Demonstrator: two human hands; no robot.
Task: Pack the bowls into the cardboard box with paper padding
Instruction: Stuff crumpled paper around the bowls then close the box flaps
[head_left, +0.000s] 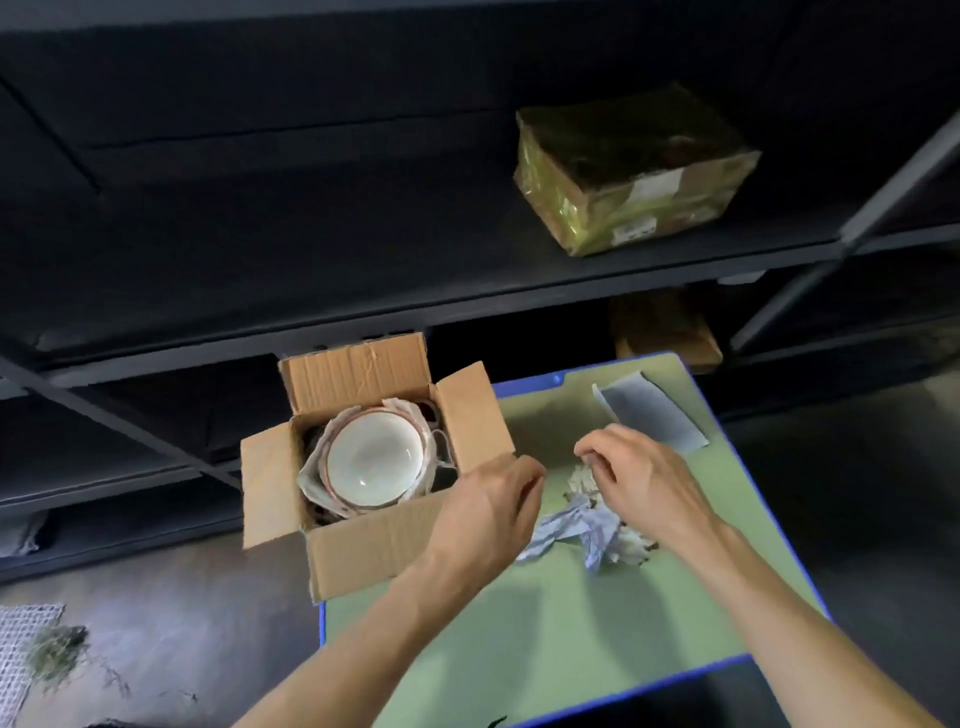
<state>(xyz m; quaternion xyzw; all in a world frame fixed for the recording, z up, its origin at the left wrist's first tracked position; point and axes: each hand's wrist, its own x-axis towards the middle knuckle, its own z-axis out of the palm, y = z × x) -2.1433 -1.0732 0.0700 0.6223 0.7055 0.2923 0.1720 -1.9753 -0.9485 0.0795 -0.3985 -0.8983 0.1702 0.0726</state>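
Green table (545, 639), box (374, 545) overhanging edge — bowl (375, 461) inside

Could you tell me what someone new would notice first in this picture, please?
Probably the white bowl, nested in paper inside the open cardboard box at centre left. Next, both hands over the green table: the right hand picks at crumpled paper, the left hand hovers by the box. A taped parcel sits on the dark shelf above.

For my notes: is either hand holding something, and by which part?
The right hand pinches the crumpled paper at its top end; the left hand holds nothing.
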